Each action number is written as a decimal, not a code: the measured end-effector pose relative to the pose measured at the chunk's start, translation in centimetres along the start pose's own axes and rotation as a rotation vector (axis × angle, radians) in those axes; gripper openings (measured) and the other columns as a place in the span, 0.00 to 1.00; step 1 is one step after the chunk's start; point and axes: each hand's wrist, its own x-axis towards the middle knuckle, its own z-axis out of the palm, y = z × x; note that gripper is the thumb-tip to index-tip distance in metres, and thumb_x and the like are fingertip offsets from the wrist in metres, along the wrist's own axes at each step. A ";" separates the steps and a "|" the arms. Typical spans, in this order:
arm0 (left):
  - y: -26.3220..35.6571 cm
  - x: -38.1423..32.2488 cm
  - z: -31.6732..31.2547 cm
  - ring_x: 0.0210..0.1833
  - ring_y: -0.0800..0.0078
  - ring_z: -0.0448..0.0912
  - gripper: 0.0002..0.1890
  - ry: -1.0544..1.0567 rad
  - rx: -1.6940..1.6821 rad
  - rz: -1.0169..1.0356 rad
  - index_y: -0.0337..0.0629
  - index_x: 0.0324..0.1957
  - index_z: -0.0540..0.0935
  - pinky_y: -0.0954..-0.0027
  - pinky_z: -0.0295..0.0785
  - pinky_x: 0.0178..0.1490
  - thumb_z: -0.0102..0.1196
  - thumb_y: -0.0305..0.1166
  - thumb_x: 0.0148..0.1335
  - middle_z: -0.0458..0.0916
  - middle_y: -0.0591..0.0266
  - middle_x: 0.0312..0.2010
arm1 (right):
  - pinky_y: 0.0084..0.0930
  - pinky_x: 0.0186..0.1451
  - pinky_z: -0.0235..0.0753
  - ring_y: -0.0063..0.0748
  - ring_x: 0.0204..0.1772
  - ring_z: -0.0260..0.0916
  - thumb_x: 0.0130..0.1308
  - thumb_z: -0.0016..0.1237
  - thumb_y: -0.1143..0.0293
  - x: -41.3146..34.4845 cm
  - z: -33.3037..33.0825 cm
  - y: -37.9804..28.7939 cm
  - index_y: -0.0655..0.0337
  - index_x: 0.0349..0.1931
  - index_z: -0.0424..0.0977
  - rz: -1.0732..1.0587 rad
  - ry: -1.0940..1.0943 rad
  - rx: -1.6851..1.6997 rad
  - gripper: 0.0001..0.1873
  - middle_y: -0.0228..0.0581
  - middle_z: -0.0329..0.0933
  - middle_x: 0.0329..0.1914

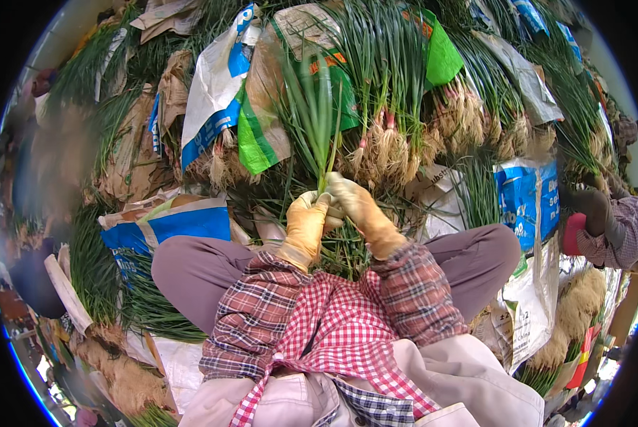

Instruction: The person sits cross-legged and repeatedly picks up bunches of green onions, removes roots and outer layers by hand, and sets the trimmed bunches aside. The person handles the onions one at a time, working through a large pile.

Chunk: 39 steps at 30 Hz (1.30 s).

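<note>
My left hand (307, 223), in a yellowed work glove, grips the base of a green spring onion plant (314, 128) in front of my lap. Its long leaves fan upward, away from me. My right hand (363, 209), gloved alike and blurred by motion, touches my left fingers. A thin, paler leaf (335, 141) runs down into its curled fingertips. The plant's root end is hidden behind the gloves. Loose green leaf trimmings (343, 251) lie under both hands, between my crossed legs.
Beyond my hands lies a rooted spring onion bunch (388, 128), among several others partly covered by printed sacks (212, 91). A blue-and-white sack (527, 197) lies by my right knee, another sack (191, 221) by my left. A co-worker (612, 229) sits at far right.
</note>
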 end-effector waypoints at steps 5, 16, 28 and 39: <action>-0.6 0.2 -0.6 0.15 0.79 0.72 0.13 0.139 0.092 0.061 0.35 0.38 0.77 0.77 0.66 0.18 0.51 0.38 0.68 0.80 0.65 0.23 | 0.43 0.31 0.73 0.53 0.27 0.74 0.68 0.40 0.55 1.9 3.7 -0.3 0.64 0.27 0.74 -0.354 0.405 -1.042 0.21 0.50 0.74 0.21; 5.2 -1.5 -0.3 0.10 0.83 0.58 0.15 -0.439 -0.846 -0.247 0.41 0.40 0.76 0.77 0.57 0.20 0.42 0.42 0.71 0.71 0.68 0.17 | 0.32 0.50 0.74 0.35 0.45 0.75 0.66 0.35 0.38 2.4 -0.3 0.3 0.64 0.44 0.73 0.410 -0.058 0.002 0.33 0.41 0.79 0.35; 5.6 -1.2 0.4 0.09 0.88 0.55 0.14 -0.245 -0.743 -0.037 0.46 0.32 0.73 0.81 0.52 0.13 0.44 0.43 0.70 0.59 0.78 0.10 | 0.28 0.40 0.69 0.29 0.31 0.68 0.71 0.38 0.52 4.2 2.2 2.5 0.68 0.38 0.71 0.383 0.189 0.676 0.23 0.38 0.71 0.24; 8.1 -1.2 0.2 0.07 0.87 0.55 0.19 -0.322 -0.417 -0.100 0.33 0.52 0.76 0.80 0.57 0.16 0.43 0.40 0.71 0.58 0.77 0.06 | 0.31 0.17 0.65 0.33 0.14 0.65 0.68 0.33 0.42 13.1 -5.9 -0.2 0.64 0.16 0.74 0.299 0.685 -1.551 0.35 0.43 0.71 0.14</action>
